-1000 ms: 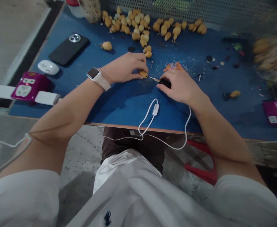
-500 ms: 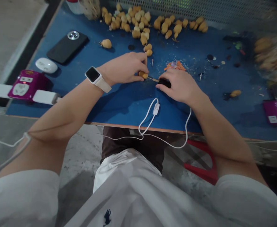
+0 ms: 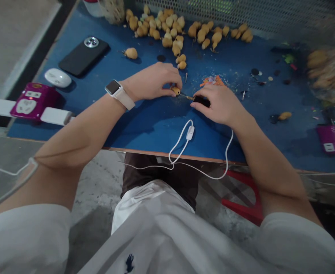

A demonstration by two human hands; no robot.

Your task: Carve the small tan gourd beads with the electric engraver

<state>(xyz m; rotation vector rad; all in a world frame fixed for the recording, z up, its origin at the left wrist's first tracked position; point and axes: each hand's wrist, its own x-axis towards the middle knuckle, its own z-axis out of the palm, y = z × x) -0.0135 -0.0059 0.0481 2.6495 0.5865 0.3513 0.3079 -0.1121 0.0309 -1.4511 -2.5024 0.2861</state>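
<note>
My left hand (image 3: 162,82) pinches a small tan bottle gourd (image 3: 175,90) between thumb and fingers. A dark spot, like a hole, shows on the gourd's end facing right. In my right hand (image 3: 223,102) is a black mini electric drill (image 3: 201,101), wrapped by the fingers, with a thin bit (image 3: 188,97) pointing left at the gourd. The bit's tip is very near that end; I cannot tell whether it touches. A white cable (image 3: 227,152) runs down from under my right hand to an inline switch (image 3: 190,133).
Several gourds (image 3: 167,28) lie along the back beside a mesh panel (image 3: 259,15). Orange scraps (image 3: 213,80) sit behind my right hand. On the left are a phone (image 3: 83,57), a white case (image 3: 58,78) and a purple power socket (image 3: 32,101). A bag (image 3: 331,72) lies far right.
The gourd has turned slightly, so the dark spot on its end now shows. The bit appears drawn back a little. The whole view has shifted slightly; both hands keep their grip.
</note>
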